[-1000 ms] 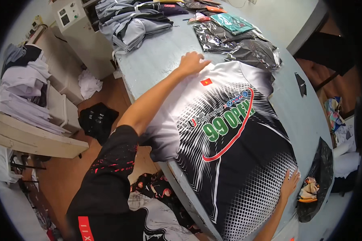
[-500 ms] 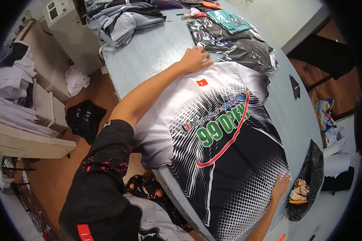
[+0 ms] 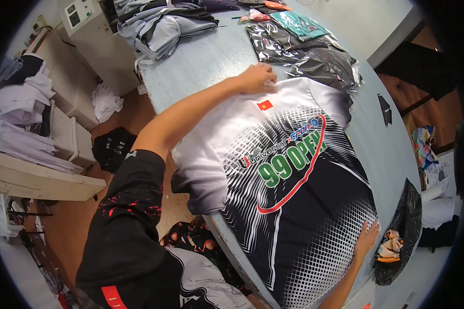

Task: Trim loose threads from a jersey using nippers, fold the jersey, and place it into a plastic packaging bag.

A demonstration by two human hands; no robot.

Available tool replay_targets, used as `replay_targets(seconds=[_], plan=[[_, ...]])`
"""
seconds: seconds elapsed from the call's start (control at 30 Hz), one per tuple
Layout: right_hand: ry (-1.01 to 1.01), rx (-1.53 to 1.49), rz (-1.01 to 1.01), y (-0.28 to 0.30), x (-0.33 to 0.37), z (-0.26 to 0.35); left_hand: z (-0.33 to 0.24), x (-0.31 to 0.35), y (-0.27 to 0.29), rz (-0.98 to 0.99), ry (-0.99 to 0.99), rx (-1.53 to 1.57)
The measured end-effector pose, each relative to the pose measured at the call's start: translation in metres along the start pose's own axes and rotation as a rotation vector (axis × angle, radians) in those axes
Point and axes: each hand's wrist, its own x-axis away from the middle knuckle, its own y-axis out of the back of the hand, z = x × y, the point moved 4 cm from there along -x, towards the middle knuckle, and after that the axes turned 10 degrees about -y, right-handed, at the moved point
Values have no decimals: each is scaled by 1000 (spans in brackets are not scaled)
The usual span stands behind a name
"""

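Note:
A white, grey and black printed T-shirt point(image 3: 314, 193) lies spread on the table, its collar end away from me. It has a small red flag patch near the collar and green lettering across the middle. My left hand point(image 3: 258, 79) is at the far collar edge, fingers curled and closed on the fabric; the fingertips are partly hidden. Toward the hem, my right hand point(image 3: 366, 238) rests flat on the right edge of the shirt with its fingers stretched out. The shirt's left sleeve point(image 3: 206, 193) hangs over the near table edge.
Folded grey garments point(image 3: 165, 31) are stacked at the far left of the blue-grey table point(image 3: 191, 67). Dark garments in clear plastic point(image 3: 314, 64) lie at the far end. A black plastic bag point(image 3: 407, 221) is at the right. White cloths point(image 3: 23, 123) are piled to the left.
My left hand's fingers have curled in at the collar, where they were more spread before. My right hand stays flat on the shirt. The whole view has shifted slightly.

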Motion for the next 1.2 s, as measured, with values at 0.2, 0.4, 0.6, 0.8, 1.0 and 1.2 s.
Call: replay_targets(seconds=[0.2, 0.4, 0.6, 0.8, 1.0, 1.2], plan=[[12, -14, -11, -3, 0, -2, 15, -12, 10, 101, 312, 9], [3, 15, 4, -5, 3, 20, 52, 68, 65, 17, 616, -342], [-13, 1, -28, 6, 1, -10, -24, 98, 85, 164, 873, 540], [-18, 4, 15, -1, -2, 6, -21, 107, 88, 225, 690, 668], [4, -2, -21, 12, 1, -1, -12, 117, 83, 227, 775, 632], [130, 118, -173, 47, 45, 50, -80, 83, 82, -115, 292, -37]])
